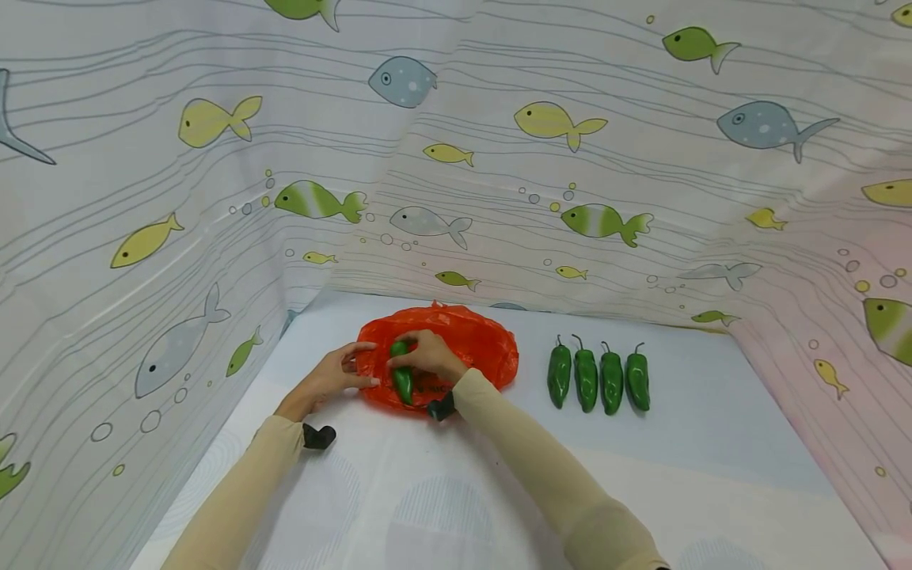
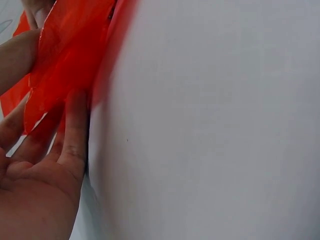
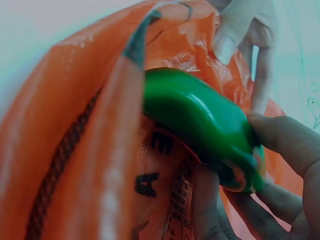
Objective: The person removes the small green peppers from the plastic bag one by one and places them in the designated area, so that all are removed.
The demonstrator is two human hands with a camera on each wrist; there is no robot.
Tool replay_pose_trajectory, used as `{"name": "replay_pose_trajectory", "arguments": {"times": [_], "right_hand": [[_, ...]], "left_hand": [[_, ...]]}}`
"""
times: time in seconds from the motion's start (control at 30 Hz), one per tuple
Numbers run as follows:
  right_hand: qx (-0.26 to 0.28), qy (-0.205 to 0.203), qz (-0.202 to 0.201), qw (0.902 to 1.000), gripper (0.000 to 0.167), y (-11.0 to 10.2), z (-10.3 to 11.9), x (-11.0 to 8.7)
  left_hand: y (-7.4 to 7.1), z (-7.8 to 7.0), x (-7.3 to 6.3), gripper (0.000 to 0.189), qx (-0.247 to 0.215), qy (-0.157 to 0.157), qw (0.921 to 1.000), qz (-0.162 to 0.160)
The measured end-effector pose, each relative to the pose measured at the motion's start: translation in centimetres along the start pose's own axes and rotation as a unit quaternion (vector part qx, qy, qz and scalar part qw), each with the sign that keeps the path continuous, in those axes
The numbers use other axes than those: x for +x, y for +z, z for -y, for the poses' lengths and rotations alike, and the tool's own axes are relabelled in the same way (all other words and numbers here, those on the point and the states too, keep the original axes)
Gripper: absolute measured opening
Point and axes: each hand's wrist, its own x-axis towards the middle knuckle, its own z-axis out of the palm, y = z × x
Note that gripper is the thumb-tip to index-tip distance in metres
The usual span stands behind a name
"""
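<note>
A red plastic bag (image 1: 480,332) lies spread open on the table, with dark printed letters inside. My right hand (image 1: 430,356) pinches a glossy green chili pepper (image 1: 403,385) by its upper end, over the bag's left part. In the right wrist view the pepper (image 3: 195,110) slants across the bag's opening, one end behind a fold of red plastic. At the bag's left edge, my left hand (image 1: 333,378) holds the rim, its thumb inside and its other fingers outside. The left wrist view has the red plastic (image 2: 72,55) between thumb and fingers (image 2: 75,130).
Several green chili peppers (image 1: 586,380) lie in a row right of the bag, stems pointing away. The white table (image 1: 442,507) is bordered by fish-patterned sheets (image 1: 499,182) at the back and both sides.
</note>
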Motion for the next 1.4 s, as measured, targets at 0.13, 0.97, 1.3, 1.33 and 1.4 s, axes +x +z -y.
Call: {"name": "replay_pose_trajectory", "arguments": {"times": [0.13, 0.97, 1.3, 1.33, 1.4], "right_hand": [[0.008, -0.001, -0.016, 0.9998, 0.058, -0.5, 0.1, -0.4], [0.072, -0.015, -0.002, 0.9973, 0.055, -3.0, 0.4, -2.4], [0.107, -0.017, 0.015, 0.9939, 0.060, -3.1, 0.7, -3.0], [0.110, -0.018, 0.017, 0.9937, 0.061, -3.1, 0.7, -3.1], [0.113, -0.020, 0.020, 0.9932, 0.061, -3.2, 0.8, -3.4]], "left_hand": [[0.2, 0.0, -0.1, 0.080, -0.015, 0.003, 0.9999, -0.001], [0.0, 0.3, -0.1, 0.081, 0.000, 0.001, 1.0000, -0.003], [-0.1, 0.4, 0.0, 0.081, -0.002, 0.006, 1.0000, 0.003], [-0.1, 0.4, 0.0, 0.081, -0.001, 0.007, 1.0000, 0.003], [-0.2, 0.3, 0.1, 0.081, 0.000, 0.008, 1.0000, 0.003]]}}
